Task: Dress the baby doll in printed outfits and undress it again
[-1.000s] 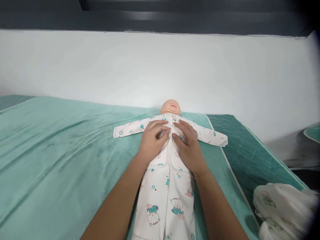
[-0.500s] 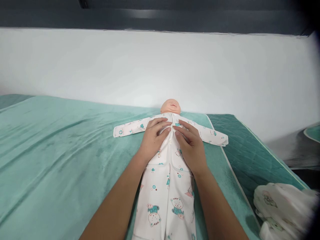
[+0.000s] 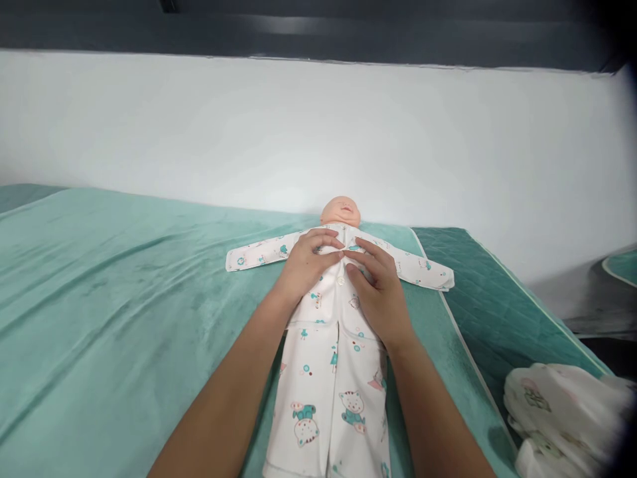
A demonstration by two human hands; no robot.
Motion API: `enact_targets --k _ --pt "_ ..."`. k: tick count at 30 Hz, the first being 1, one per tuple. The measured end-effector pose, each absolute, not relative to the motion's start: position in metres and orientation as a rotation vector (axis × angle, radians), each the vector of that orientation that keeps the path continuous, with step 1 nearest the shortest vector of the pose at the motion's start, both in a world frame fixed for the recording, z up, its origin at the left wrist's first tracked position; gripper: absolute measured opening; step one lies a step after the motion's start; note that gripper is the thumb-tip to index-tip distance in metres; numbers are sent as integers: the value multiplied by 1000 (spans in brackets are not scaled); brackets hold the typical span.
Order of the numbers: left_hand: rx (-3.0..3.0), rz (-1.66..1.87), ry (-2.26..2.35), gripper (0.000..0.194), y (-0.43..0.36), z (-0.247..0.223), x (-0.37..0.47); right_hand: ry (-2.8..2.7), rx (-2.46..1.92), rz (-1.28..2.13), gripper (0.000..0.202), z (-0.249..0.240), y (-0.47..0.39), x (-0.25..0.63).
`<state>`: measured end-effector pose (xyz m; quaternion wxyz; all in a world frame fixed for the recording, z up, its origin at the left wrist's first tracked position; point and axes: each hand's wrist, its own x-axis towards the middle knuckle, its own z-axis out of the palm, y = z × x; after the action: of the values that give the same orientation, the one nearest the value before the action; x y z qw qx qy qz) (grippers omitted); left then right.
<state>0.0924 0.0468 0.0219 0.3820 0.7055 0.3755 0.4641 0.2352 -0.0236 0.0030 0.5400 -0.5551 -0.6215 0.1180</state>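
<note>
1. The work in hand appears to be at the front of the white printed shirt (image 3: 318,307) laid over the doll, with the fingers busy at the chest part of the front opening.
2. As a judgement, the next move calls for fine fingertip control at that edge, both hands working together and the cloth kept flat.
3. The left hand's (image 3: 309,260) grip has thumb and forefinger close together at the opening; the right hand's (image 3: 381,285) fingers are bent, their tips just beside them. Whether either pinches cloth or a fastener, I cannot tell.
4. The shirt lies beneath both hands, its sleeves spread to either side. A pale button (image 3: 340,281) sits below the fingertips, towards the wearer.
5. The doll's head (image 3: 340,211) is beyond the hands; the printed trousers (image 3: 306,392) lie between the forearms, on the green blanket (image 3: 124,332).
</note>
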Motion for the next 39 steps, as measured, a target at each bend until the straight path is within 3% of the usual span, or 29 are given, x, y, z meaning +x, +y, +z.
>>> enact_targets --k 9,20,39 --pt "1969 1103 975 17 24 27 85 -1271 -1283 388 13 1 -24 239" --pt "2119 840 868 13 18 36 57 -1575 -1223 518 6 12 -32 255" --pt "2154 795 803 10 22 39 55 -1649 -1275 498 1 15 -33 251"
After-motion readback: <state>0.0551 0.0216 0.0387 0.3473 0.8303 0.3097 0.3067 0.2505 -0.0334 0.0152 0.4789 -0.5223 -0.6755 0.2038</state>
